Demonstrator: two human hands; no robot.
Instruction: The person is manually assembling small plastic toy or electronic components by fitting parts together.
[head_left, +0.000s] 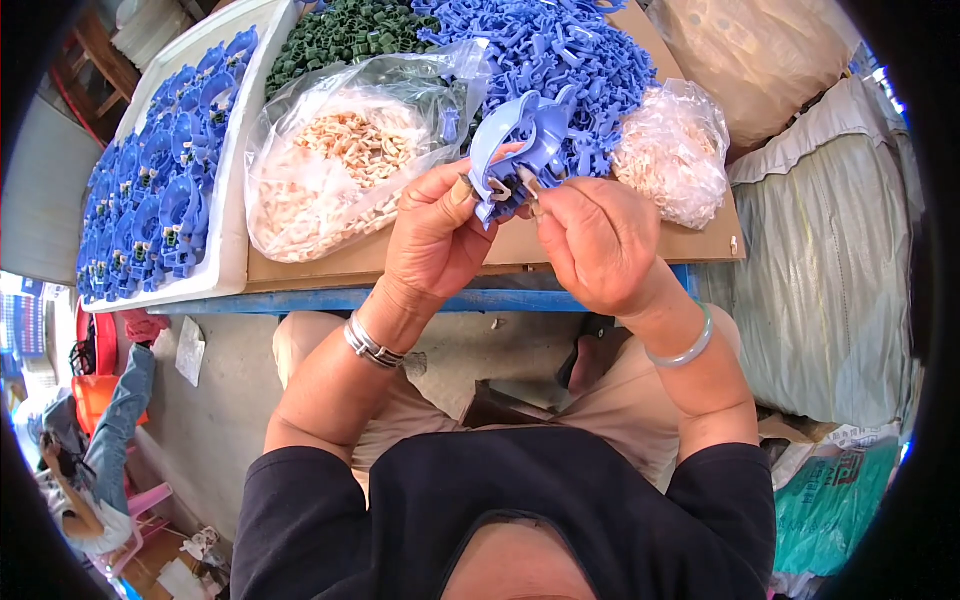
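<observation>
Counter (pixel 700 245): brown board on top, blue front edge; carries tray, heaps and bags.
Sack (pixel 820 250): grey-white, bulky, standing at the counter's right end.
Tray (pixel 236 220): white, thick-rimmed, at the left; filled with rows of blue units (pixel 165 170), dark and pale bits showing on them.
Blue heap (pixel 580 70): loose plastic parts piled at the far middle, beyond the hands.
Open bag (pixel 265 160): clear, slack, full of small cream pieces; just right of the tray.
Dark green heap (pixel 345 35): small parts, behind the open bag, beside the blue heap.
Smaller bag (pixel 675 155): clear, pale pieces inside, near the right hand.
Left hand (pixel 435 225): partly closed, thumb and fingers gripping the blue piece from its left.
Right hand (pixel 605 235): fingers curled in, thumb and forefinger close together against the piece's right side; cannot tell whether they pinch something small.
Blue piece (pixel 487 140): curved, cup-like, raised between both hands above the counter's front.
Pale curved bit (pixel 500 190): on the blue piece's near side, beside dark parts.
</observation>
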